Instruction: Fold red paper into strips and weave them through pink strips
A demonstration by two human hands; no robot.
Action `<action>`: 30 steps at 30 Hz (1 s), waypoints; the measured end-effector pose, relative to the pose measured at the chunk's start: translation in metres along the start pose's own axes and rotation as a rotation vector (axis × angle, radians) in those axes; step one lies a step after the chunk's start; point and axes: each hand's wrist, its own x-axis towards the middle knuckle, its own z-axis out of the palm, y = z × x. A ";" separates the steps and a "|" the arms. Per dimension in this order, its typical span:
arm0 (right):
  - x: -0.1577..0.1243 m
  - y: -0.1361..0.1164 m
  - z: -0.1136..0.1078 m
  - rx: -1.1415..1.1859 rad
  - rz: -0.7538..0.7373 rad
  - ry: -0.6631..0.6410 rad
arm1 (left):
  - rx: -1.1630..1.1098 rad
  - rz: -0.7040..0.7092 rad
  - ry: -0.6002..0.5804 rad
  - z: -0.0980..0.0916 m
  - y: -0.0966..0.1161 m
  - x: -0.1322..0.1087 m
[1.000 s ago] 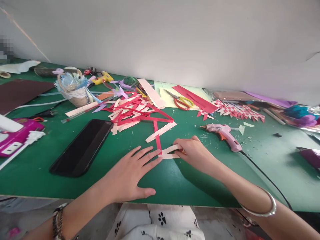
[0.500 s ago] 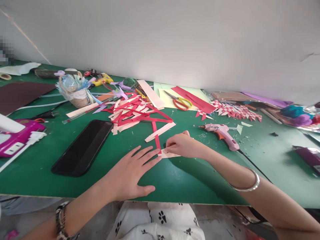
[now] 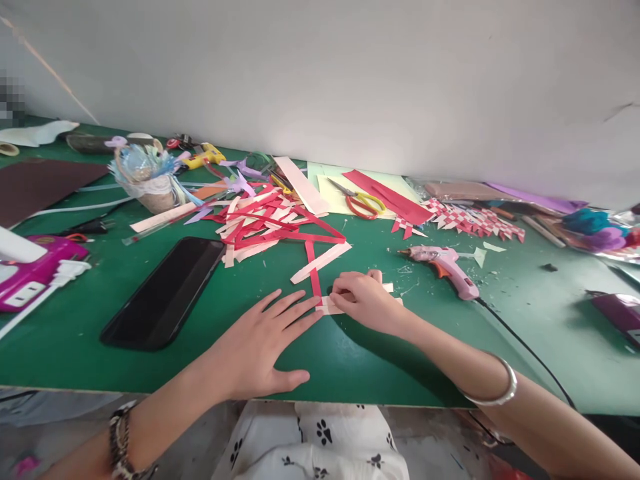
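Observation:
My left hand (image 3: 260, 343) lies on the green table with its fingers spread. Its fingertips touch the corner where a red paper strip (image 3: 313, 273) meets a pale pink paper strip (image 3: 326, 306). Over that pale strip, my right hand (image 3: 367, 300) is closed, thumb and fingers pressed together on the paper; the palm side is hidden. Short ends of pale paper show past its far side. Another pale strip (image 3: 327, 260) crosses the red one farther back. Behind lies a tangled heap of red and pale paper strips (image 3: 270, 223).
A black phone (image 3: 165, 293) lies at the left, near a magenta device (image 3: 45, 273). To the right rests a pink glue gun (image 3: 445, 263) with its cord. Scissors (image 3: 363, 200) lie on pale sheets behind, beside red-and-white woven paper pieces (image 3: 465, 219).
My right hand has shifted slightly along the pale strip, and more pale paper now shows beyond it. My left hand stays in place.

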 end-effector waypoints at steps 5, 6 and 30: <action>0.000 -0.002 0.002 -0.140 -0.038 0.061 | 0.001 -0.002 0.002 -0.001 -0.001 0.001; 0.000 -0.002 0.002 -0.148 -0.047 0.062 | 0.000 -0.002 0.001 -0.001 -0.001 0.001; 0.043 0.007 -0.008 -0.283 -0.309 0.102 | 0.000 -0.010 0.008 -0.004 0.002 0.000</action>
